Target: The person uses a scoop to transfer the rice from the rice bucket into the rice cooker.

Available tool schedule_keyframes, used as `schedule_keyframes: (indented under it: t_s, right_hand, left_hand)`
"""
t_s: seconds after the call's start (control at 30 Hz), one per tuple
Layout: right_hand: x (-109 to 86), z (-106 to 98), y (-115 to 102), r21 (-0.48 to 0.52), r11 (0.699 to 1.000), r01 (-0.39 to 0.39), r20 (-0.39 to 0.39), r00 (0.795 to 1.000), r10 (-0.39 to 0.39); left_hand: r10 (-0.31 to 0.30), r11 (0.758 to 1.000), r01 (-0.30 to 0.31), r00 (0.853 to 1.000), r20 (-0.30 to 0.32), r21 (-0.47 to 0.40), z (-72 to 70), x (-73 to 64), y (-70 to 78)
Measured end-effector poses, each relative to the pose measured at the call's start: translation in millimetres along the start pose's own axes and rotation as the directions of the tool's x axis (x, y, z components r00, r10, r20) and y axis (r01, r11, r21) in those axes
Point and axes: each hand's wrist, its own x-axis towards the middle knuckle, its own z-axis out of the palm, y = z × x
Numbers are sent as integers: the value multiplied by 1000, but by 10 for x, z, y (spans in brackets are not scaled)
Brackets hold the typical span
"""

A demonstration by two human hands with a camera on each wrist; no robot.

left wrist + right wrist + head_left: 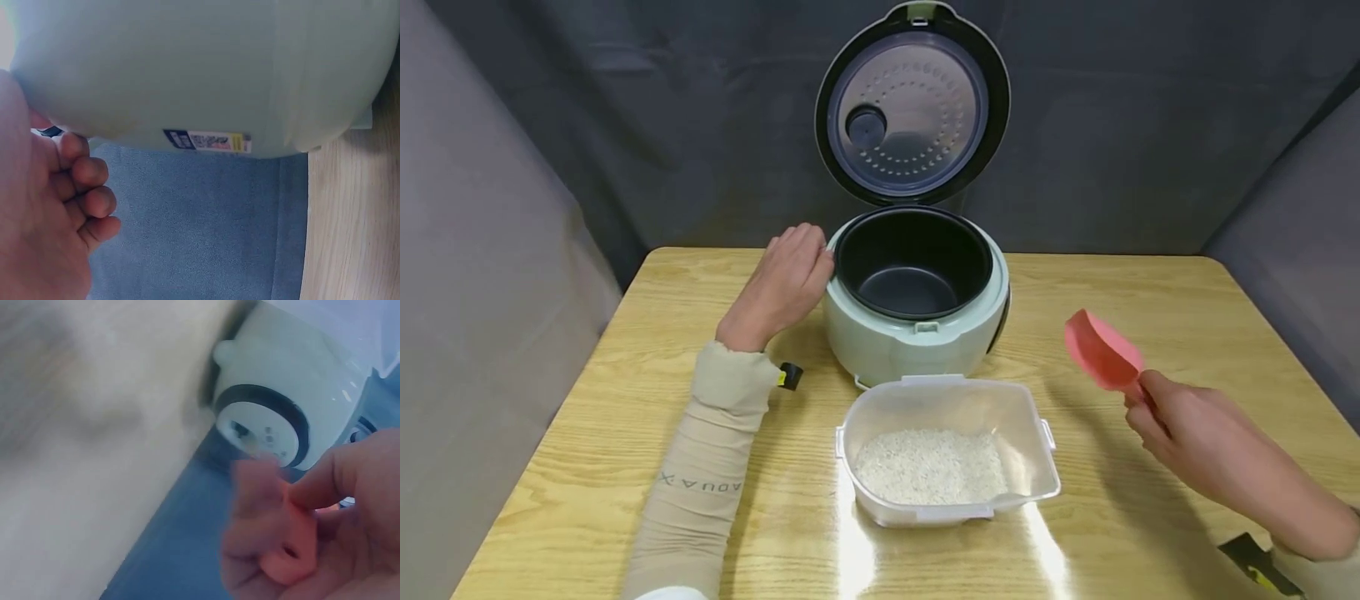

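Note:
A pale green rice cooker stands with its lid raised, its black inner pot showing no contents. My left hand holds the cooker at its left upper edge, fingers curled; in the left wrist view the same hand lies against the cooker's side, part of the grip hidden. To the right, my right hand grips a pink scoop by its handle, above the table. White rice lies in a translucent plastic container in front of the cooker.
The wooden table has its far edge just behind the cooker. Dark grey cloth hangs behind, with lighter grey panels at both sides. A control panel is on the cooker's side in the right wrist view.

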Motion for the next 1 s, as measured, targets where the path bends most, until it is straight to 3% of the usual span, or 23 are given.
schedule_keyframes:
  t_s: [0.1,0.23,0.43,0.57,0.83,1.0]
  right_hand:
    - [50,-79,-53,21,999,24,-16,1000,-24]
    - [93,-192,-144,54,998,-12,7,1000,12]
    - [177,-291,-266,49,999,-13,-40,999,15]
    - [226,-349,-333,27,999,-27,-31,999,28]
    - [290,-447,-489,-67,998,22,-89,996,-28]
    - [334,-498,-570,-75,994,84,-115,989,-92]
  left_hand:
    - [2,1000,-2,1000,4,-9,-20,-2,-6]
    - [6,1000,-6,1000,14,-8,-30,13,11]
    - [-3,1000,3,1000,16,5,-29,0,19]
    - [-5,1000,5,1000,7,2,-19,-20,9]
    - [0,1000,0,1000,-4,-4,-6,-24,13]
    - [-1,1000,1,1000,-4,-6,-9,-16,28]
